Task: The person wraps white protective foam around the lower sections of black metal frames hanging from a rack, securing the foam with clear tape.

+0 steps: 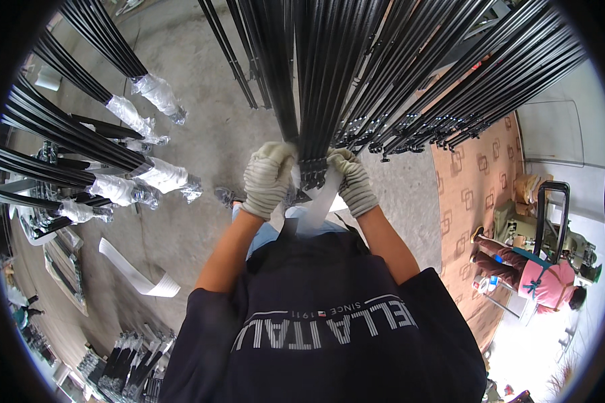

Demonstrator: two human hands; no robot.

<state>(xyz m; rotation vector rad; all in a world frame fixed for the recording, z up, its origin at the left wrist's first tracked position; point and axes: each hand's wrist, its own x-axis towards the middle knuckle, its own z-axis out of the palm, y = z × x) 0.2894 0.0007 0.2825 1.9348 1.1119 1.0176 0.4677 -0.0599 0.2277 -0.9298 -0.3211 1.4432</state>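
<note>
Clenched on both flanks: left hand point(267, 178) curls in at the left edge of one black tube bundle point(326, 87), its exact hold hidden; right hand point(355, 181) closes on one white film strip point(327, 200) at the right edge. Between the two sits the bundle's near end, tubes too packed to count. Off left, at least five wrapped bundles point(165, 175); one white sheet point(140, 272) on the floor point(410, 201).
</note>
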